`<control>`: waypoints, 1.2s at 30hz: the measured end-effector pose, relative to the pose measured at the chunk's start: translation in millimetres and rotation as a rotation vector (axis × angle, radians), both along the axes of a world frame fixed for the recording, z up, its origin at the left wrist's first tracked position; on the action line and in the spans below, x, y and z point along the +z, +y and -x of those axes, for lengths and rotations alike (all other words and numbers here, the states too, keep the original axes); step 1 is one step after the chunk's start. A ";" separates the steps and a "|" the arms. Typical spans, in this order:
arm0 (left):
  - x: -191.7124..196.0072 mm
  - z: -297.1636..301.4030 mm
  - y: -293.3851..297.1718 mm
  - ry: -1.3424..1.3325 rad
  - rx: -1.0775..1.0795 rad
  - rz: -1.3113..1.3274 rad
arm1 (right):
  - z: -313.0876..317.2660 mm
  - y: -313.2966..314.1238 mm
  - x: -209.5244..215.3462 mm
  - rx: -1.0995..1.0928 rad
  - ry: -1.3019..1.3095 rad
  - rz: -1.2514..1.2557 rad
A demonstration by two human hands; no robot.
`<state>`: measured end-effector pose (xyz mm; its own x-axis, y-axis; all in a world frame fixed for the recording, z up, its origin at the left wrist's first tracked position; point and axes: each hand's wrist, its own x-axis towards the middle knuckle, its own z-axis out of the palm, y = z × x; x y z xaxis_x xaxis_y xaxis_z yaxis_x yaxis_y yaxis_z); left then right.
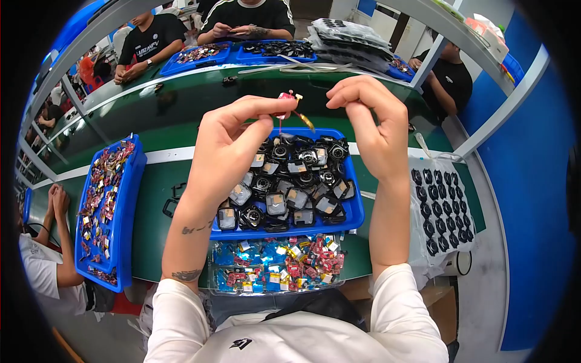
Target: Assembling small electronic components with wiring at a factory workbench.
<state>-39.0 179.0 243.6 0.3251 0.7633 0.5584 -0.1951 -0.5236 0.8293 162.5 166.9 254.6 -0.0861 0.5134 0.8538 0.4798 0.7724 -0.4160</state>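
Note:
My left hand is raised over the far edge of a blue tray, thumb and forefinger closed on a small red circuit board. Thin wires and a gold-coloured flex strip hang from the board. To its right my right hand hovers with bent, drawn-in fingers; whatever lies between them, if anything, is hidden. Black smartwatch cases, square and round, fill the tray below. Nearer to me a clear tray holds red boards with small silver and yellow batteries.
On the left stands a long blue bin of red boards. At right, black watch parts lie in rows on a pale tray. Grey frame posts flank the green bench. Co-workers sit across and at left; stacked trays stand at the back.

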 end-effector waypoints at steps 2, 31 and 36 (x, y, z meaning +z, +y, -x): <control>-3.6 2.4 3.3 0.014 -0.006 -0.013 | 6.7 -10.1 5.4 0.014 -0.091 0.030; 0.6 5.9 -1.6 0.197 0.144 -0.251 | 13.9 -6.0 -3.3 0.491 0.335 0.453; 0.0 4.6 0.2 0.067 -0.038 -0.061 | 15.1 -2.7 -9.2 0.676 0.480 0.624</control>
